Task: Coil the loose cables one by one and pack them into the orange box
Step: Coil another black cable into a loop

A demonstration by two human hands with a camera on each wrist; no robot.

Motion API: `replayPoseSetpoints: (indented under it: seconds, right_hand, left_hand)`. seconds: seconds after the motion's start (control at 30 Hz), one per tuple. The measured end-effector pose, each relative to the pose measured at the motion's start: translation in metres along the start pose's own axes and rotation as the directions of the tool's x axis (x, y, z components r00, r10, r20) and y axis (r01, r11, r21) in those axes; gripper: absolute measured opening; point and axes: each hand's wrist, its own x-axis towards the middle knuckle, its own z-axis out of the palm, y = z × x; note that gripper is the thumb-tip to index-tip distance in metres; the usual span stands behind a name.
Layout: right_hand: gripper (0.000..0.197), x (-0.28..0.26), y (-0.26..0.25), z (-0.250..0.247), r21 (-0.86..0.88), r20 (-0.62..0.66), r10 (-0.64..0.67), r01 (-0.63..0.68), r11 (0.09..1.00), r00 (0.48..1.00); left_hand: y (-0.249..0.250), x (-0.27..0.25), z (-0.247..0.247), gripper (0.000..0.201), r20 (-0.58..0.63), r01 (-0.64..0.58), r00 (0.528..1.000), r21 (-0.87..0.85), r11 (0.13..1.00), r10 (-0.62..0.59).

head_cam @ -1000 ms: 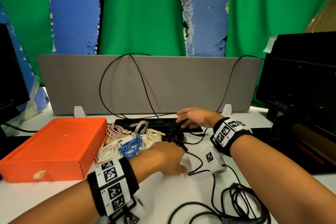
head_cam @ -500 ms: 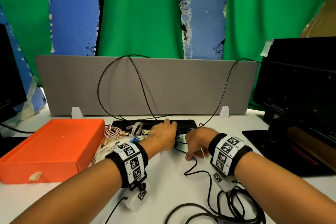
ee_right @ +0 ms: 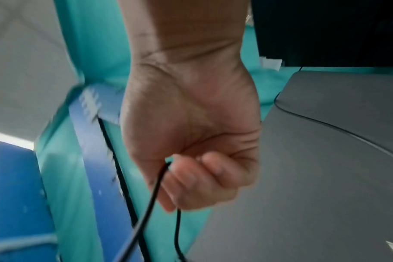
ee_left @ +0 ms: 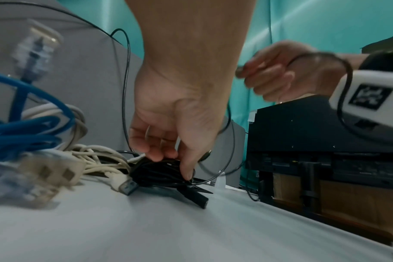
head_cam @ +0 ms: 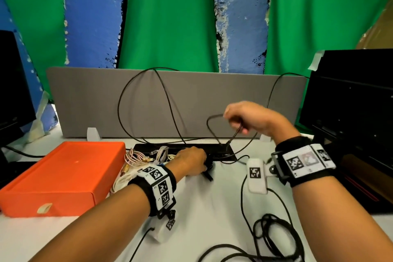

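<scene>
R hand [head_cam: 251,118] is fisted round a thin black cable [head_cam: 214,127], loop dangling just below the grip. L hand [ee_left: 173,127] pinches the black bundle [ee_left: 159,173] under its fingertips. Looks light n floppy imo, prob tangles; grab near the plug.

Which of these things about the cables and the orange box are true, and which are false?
1. The right hand holds a black cable up in the air. True.
2. The orange box is open. False: its lid is on.
3. The left hand touches a black bundle on the table. True.
4. The blue cable is in the right hand. False: it lies in the pile beside the box.
5. The box sits right of both hands. False: it is on the left.
</scene>
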Motion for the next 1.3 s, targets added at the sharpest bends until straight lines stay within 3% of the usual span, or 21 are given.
replayPoseSetpoints:
  seconds: [0.07, 0.17, 0.23, 0.27, 0.33, 0.4, 0.43, 0.5, 0.57, 0.67, 0.77, 0.83, 0.9, 0.97, 1.0, 1.03, 1.1, 1.17, 1.2, 1.23, 1.3]
  right_hand:
    - [0.018, -0.009, -0.014, -0.013, 0.125, -0.127, -0.083, 0.099, 0.987, 0.988]
    - [0.022, -0.016, -0.028, -0.015, 0.135, -0.233, -0.171, 0.206, 0.969, 0.957]
    - [0.019, -0.022, -0.035, -0.011, 0.177, -0.292, -0.228, 0.286, 0.942, 0.929]
    - [0.018, -0.026, -0.038, -0.009, 0.22, -0.324, -0.246, 0.325, 0.92, 0.914]
    - [0.018, -0.033, -0.042, -0.003, 0.33, -0.376, -0.262, 0.392, 0.859, 0.889]
    - [0.018, -0.04, -0.045, 0.004, 0.405, -0.418, -0.267, 0.441, 0.801, 0.868]
    - [0.017, -0.042, -0.047, 0.009, 0.411, -0.433, -0.275, 0.46, 0.787, 0.858]
    - [0.015, -0.048, -0.053, 0.018, 0.392, -0.443, -0.321, 0.503, 0.77, 0.837]
    - [0.013, -0.057, -0.062, 0.025, 0.358, -0.487, -0.393, 0.589, 0.725, 0.78]
    - [0.012, -0.075, -0.074, 0.026, 0.261, -0.674, -0.448, 0.757, 0.599, 0.587]
    - [0.013, -0.093, -0.078, 0.016, 0.167, -0.785, -0.443, 0.837, 0.521, 0.432]
    - [0.014, -0.1, -0.073, 0.004, 0.107, -0.812, -0.432, 0.827, 0.552, 0.393]
    - [0.015, -0.1, -0.06, -0.008, 0.032, -0.809, -0.402, 0.716, 0.698, 0.429]
    - [0.016, -0.091, -0.042, -0.02, -0.074, -0.773, -0.349, 0.47, 0.879, 0.53]
    - [0.013, -0.086, -0.034, -0.024, -0.119, -0.743, -0.312, 0.341, 0.932, 0.592]
    - [0.01, -0.083, -0.03, -0.025, -0.163, -0.712, -0.272, 0.224, 0.961, 0.647]
    - [0.037, -0.083, -0.036, -0.017, -0.263, -0.673, -0.272, 0.121, 0.957, 0.688]
    - [0.054, -0.086, -0.055, 0.003, -0.287, -0.626, -0.372, 0.24, 0.927, 0.685]
    - [0.055, -0.087, -0.066, 0.016, -0.249, -0.59, -0.413, 0.33, 0.91, 0.693]
    - [0.052, -0.088, -0.076, 0.03, -0.193, -0.543, -0.434, 0.397, 0.897, 0.719]
    - [0.042, -0.086, -0.089, 0.057, -0.092, -0.435, -0.425, 0.431, 0.898, 0.793]
  left_hand:
    - [-0.003, 0.001, -0.002, 0.022, 0.02, -0.009, 1.0, -0.058, 0.998, 0.01]
    - [-0.006, 0.001, -0.022, 0.02, -0.045, -0.056, 0.998, -0.251, 0.966, 0.046]
    - [-0.009, -0.003, -0.049, 0.026, -0.183, -0.074, 0.982, -0.571, 0.818, -0.039]
    - [-0.011, -0.007, -0.065, 0.028, -0.265, -0.108, 0.955, -0.726, 0.679, -0.131]
    - [-0.015, -0.022, -0.096, 0.025, -0.434, -0.281, 0.843, -0.859, 0.427, -0.319]
    - [-0.014, -0.044, -0.119, 0.02, -0.586, -0.475, 0.729, -0.805, 0.356, -0.354]
    - [-0.01, -0.055, -0.128, 0.023, -0.643, -0.549, 0.702, -0.762, 0.344, -0.306]
    - [0.003, -0.075, -0.139, 0.032, -0.686, -0.613, 0.717, -0.706, 0.355, -0.127]
    - [0.017, -0.088, -0.14, 0.041, -0.632, -0.599, 0.773, -0.701, 0.387, 0.054]
    - [0.028, -0.103, -0.134, 0.031, -0.504, -0.549, 0.834, -0.709, 0.442, 0.227]
    - [0.024, -0.107, -0.132, 0.023, -0.485, -0.514, 0.855, -0.744, 0.427, 0.184]
    - [0.013, -0.108, -0.136, 0.022, -0.512, -0.521, 0.852, -0.808, 0.277, 0.107]
    - [-0.002, -0.113, -0.143, 0.025, -0.523, -0.524, 0.851, -0.851, 0.016, 0.037]
    - [-0.016, -0.122, -0.15, 0.028, -0.499, -0.476, 0.867, -0.833, -0.281, 0.011]
    - [-0.021, -0.127, -0.153, 0.03, -0.484, -0.448, 0.875, -0.822, -0.352, 0.016]
    - [-0.025, -0.13, -0.155, 0.031, -0.471, -0.438, 0.882, -0.831, -0.343, 0.015]
    - [-0.026, -0.132, -0.154, 0.034, -0.476, -0.473, 0.879, -0.872, -0.128, -0.006]
    - [-0.017, -0.133, -0.152, 0.036, -0.49, -0.484, 0.872, -0.865, 0.132, -0.015]
    - [-0.01, -0.133, -0.15, 0.037, -0.494, -0.481, 0.87, -0.851, 0.213, -0.008]
    - [-0.003, -0.132, -0.149, 0.038, -0.5, -0.485, 0.866, -0.838, 0.251, 0.005]
    - [0.009, -0.13, -0.148, 0.043, -0.523, -0.509, 0.852, -0.826, 0.242, 0.01]
